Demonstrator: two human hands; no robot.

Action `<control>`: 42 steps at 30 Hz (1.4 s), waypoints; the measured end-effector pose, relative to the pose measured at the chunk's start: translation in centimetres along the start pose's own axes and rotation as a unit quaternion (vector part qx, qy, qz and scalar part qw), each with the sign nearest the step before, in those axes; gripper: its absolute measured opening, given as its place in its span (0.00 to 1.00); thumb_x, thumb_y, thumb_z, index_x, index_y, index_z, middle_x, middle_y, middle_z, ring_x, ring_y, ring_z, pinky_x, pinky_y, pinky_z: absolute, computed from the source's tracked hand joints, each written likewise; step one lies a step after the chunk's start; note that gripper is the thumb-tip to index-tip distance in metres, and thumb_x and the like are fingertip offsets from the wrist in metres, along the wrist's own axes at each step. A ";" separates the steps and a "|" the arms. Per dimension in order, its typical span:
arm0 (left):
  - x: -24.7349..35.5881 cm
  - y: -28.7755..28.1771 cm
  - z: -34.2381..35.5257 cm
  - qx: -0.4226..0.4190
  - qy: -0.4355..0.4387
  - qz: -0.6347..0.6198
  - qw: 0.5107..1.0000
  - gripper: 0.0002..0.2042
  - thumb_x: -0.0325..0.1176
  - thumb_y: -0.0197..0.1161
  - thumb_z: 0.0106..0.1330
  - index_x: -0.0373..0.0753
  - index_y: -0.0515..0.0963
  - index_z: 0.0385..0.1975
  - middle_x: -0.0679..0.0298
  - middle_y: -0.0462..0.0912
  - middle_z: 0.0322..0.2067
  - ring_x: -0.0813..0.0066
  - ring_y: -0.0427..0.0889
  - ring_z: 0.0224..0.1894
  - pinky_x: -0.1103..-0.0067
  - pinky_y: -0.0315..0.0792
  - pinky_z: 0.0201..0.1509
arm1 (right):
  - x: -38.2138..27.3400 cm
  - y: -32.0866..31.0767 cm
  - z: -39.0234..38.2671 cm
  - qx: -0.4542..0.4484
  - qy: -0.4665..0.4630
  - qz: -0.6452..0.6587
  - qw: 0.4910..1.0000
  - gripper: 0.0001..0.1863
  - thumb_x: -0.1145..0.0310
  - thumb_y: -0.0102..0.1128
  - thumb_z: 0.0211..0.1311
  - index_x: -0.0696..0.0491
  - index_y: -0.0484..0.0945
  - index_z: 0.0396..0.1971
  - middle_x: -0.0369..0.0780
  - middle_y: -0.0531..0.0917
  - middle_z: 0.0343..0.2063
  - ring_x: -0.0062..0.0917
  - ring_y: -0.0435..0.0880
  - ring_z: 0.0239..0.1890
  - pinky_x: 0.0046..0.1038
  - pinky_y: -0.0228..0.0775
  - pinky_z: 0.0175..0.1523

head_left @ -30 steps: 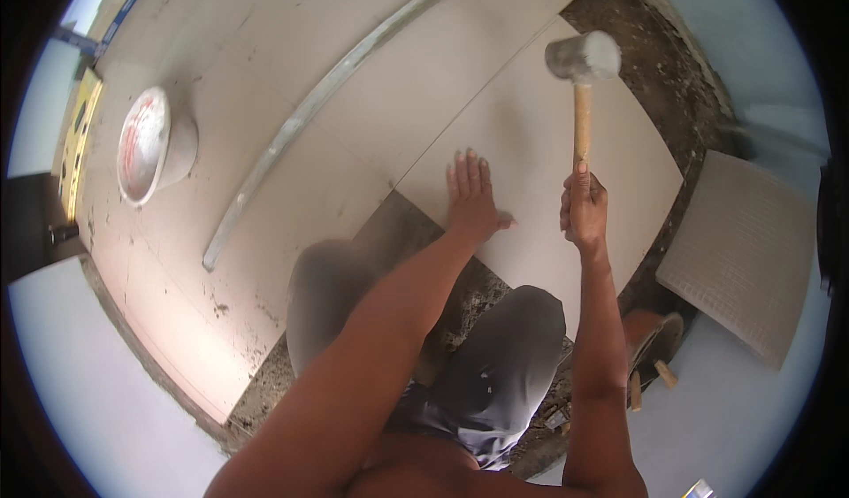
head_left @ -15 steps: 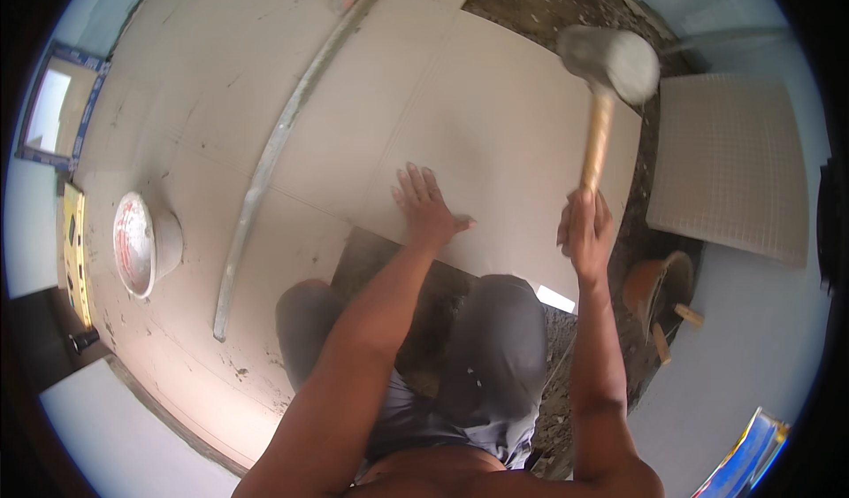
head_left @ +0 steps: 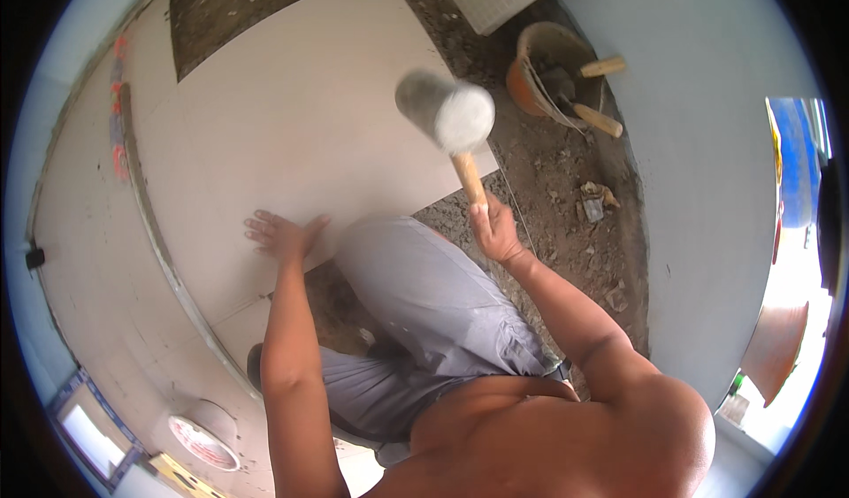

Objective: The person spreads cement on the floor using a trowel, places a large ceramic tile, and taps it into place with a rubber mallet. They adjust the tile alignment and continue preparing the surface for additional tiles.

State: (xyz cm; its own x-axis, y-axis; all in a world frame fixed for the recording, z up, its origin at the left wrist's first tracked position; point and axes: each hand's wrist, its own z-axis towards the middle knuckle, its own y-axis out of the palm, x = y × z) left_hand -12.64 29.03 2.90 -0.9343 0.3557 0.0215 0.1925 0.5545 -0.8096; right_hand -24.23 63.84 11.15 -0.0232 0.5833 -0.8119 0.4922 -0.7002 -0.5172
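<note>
A rubber mallet [head_left: 468, 176] with a wooden handle and a thick head, dark at one end and whitish at the other, is raised over the near right corner of a large beige floor tile [head_left: 305, 91]. My right hand [head_left: 497, 230] is wrapped round its handle; the head is slightly blurred. Fingers spread, my left hand [head_left: 287, 235] lies flat on the tile near its close edge, left of my bent knee. Bare grey-brown mortar bed shows beyond the tile and beside its right edge.
Against the right wall stands an orange-brown bucket [head_left: 523, 87] with wooden-handled tools in it. A long metal straightedge [head_left: 164, 250] lies on the tiles to my left. A white bucket [head_left: 221, 423] lies at lower left. A thin string runs along the rough ground at right.
My view has swung to the right, so the tile and straightedge appear further left. The mallet is still raised in my right hand, now above the tile's near right corner. My left hand remains flat on the tile.
</note>
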 end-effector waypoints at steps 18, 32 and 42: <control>0.0 -0.5 -1.5 0.016 0.011 0.010 1.000 0.71 0.69 0.73 0.40 0.36 0.30 0.73 0.35 0.24 0.71 0.34 0.28 0.74 0.37 0.45 0.68 | -1.7 -3.1 -1.0 -0.081 0.106 -0.049 0.990 0.32 0.41 0.49 0.69 0.62 0.77 0.32 0.52 0.79 0.18 0.46 0.80 0.23 0.42 0.72 0.34; -2.5 7.8 -5.3 0.108 0.088 -0.041 0.989 0.59 0.74 0.48 0.59 0.21 0.40 0.70 0.35 0.36 0.72 0.42 0.32 0.76 0.56 0.33 0.76 | -1.6 4.7 6.6 -0.173 -0.217 0.038 0.960 0.20 0.55 0.51 0.72 0.60 0.74 0.31 0.41 0.74 0.17 0.25 0.73 0.21 0.30 0.66 0.29; -2.7 6.9 -6.3 0.051 0.092 -0.092 0.990 0.58 0.71 0.51 0.60 0.24 0.35 0.71 0.39 0.29 0.73 0.46 0.25 0.76 0.58 0.28 0.77 | -1.7 5.6 9.2 -0.277 -0.164 0.039 0.946 0.29 0.43 0.50 0.71 0.57 0.71 0.26 0.34 0.67 0.13 0.17 0.64 0.17 0.27 0.59 0.23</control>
State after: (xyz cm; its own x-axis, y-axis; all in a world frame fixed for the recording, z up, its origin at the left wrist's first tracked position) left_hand -6.87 36.66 0.92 -0.8788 0.3915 0.2727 -0.0161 0.5468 -0.8371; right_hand -29.42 55.20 7.15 -0.1913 0.3159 -0.9293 0.8821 -0.3600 -0.3040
